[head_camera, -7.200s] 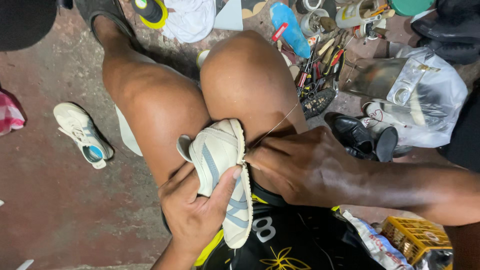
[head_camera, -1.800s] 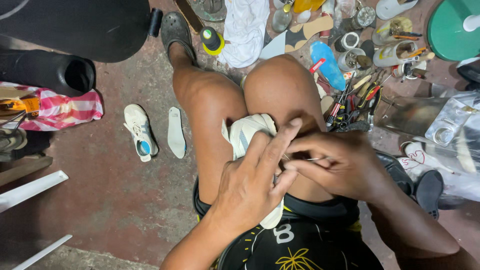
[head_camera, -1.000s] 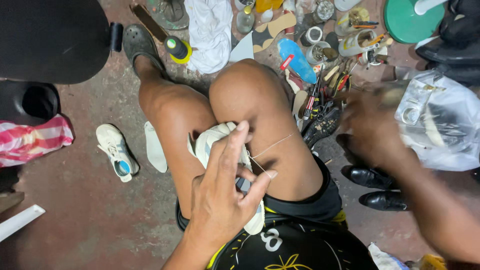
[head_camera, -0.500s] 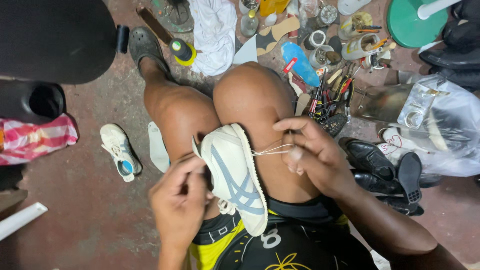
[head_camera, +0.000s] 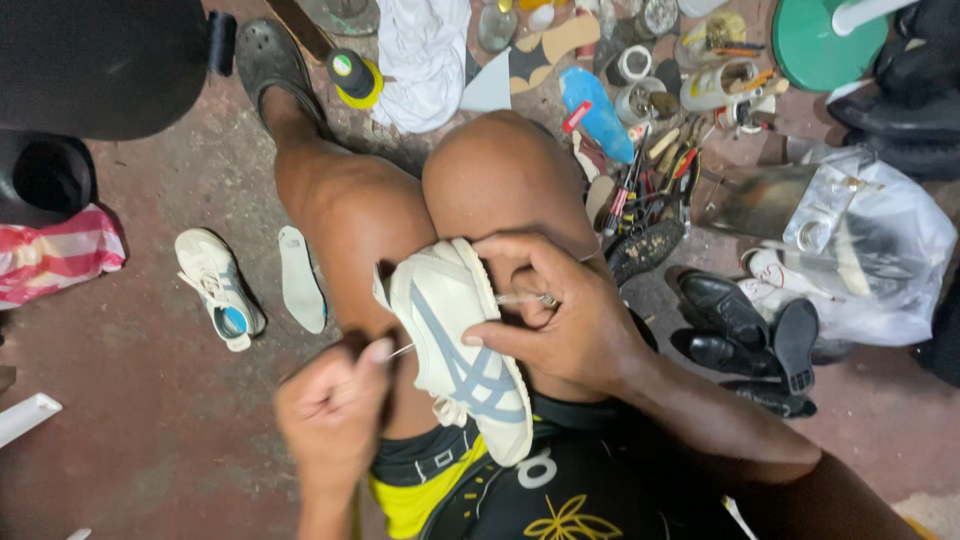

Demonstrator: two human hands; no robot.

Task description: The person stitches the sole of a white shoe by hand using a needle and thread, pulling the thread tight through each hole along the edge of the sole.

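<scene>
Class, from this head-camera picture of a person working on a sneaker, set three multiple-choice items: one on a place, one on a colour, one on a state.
1. Where does the cream sneaker with blue-grey stripes rest?
A. on the person's lap, against the thighs
B. on the floor beside the green round lid
C. inside the clear plastic bag

2. What colour are the leather dress shoes on the floor to the right?
A. white
B. black
C. red

3. How does the right hand stand?
A. open and flat on the floor
B. closed on the sneaker's side
C. out of view

Answers: 1 A, the sneaker lies across the bare legs. 2 B, they are glossy black. 3 B, its fingers wrap the upper, while the blurred left hand pinches a pale thread.
</scene>
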